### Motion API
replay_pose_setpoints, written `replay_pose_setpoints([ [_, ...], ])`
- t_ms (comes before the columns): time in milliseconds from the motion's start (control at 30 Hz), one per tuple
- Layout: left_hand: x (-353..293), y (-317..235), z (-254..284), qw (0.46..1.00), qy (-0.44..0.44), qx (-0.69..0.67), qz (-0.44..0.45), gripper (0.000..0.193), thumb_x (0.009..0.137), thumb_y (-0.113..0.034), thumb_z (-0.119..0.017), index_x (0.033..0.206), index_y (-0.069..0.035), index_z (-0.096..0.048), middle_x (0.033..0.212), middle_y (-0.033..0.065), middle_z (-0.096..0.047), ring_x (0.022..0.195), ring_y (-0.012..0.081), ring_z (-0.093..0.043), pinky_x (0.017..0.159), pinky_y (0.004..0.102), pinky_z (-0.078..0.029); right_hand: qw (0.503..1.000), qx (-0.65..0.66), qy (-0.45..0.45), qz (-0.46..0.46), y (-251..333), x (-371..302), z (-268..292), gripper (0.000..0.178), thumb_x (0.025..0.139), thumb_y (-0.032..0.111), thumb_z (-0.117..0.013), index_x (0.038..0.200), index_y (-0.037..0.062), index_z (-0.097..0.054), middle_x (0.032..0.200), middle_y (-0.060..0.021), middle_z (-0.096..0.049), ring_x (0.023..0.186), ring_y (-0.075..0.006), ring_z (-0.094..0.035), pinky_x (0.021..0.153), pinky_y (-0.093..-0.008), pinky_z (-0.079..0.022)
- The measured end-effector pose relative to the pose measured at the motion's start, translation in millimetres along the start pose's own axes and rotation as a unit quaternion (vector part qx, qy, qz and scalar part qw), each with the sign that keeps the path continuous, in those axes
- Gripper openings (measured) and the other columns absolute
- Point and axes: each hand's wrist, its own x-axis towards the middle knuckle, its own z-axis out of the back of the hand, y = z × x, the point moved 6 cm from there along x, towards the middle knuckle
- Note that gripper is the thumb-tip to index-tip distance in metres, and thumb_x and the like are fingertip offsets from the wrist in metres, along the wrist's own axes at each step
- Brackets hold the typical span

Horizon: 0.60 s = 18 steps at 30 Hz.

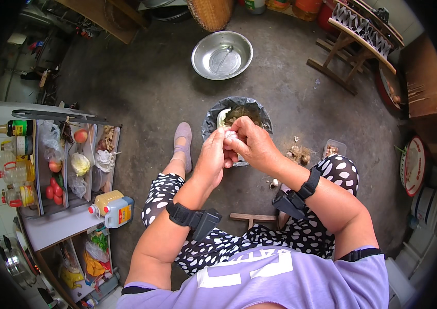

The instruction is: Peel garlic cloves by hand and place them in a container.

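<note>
My left hand (212, 157) and my right hand (254, 145) meet over a bin lined with a dark grey bag (209, 122). Pinched between the fingers of both is a small whitish-pink piece of garlic (231, 135), partly covered by the fingertips. Brown scraps (244, 114) and a pale piece of waste lie inside the bin. To the right on the floor is a heap of garlic with dry roots and skins (299, 153). Beside it, a clear plastic box (335, 147) holds peeled-looking cloves, partly hidden by my knee. A few loose cloves (274, 183) lie near my right forearm.
A metal basin (222, 55) with a spoon in it stands beyond the bin. At left is a rack (91, 154) of vegetables, with bottles and jugs (118, 211) by it. A wooden folding stool (350, 49) stands far right, an enamel basin (413, 166) at right.
</note>
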Motion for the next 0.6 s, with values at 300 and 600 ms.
replay_pose_setpoints([
  [300,-3,4,2,0.999,-0.021,-0.032,0.019,0.027,0.097,-0.030,-0.036,0.091,-0.009,-0.051,0.067,-0.0004,-0.049,0.049,0.0073,-0.044,0.039,0.0182,-0.031,0.997,-0.020,-0.009,0.072,3,-3,-3,0.012,0.091,0.014,-0.050,0.091,0.0024,-0.047,0.072,-0.0135,-0.059,0.067,-0.0251,-0.063,0.059,-0.0366,-0.047],
  [600,0,-1,10,0.998,-0.027,-0.049,0.015,0.026,0.096,-0.033,-0.037,0.089,-0.011,-0.050,0.067,0.0026,-0.053,0.052,0.0102,-0.048,0.040,0.0190,-0.034,0.981,0.191,0.006,-0.046,-15,3,-4,0.012,0.095,0.012,-0.042,0.093,0.0020,-0.049,0.074,-0.0005,-0.049,0.067,-0.0079,-0.046,0.061,-0.0235,-0.041],
])
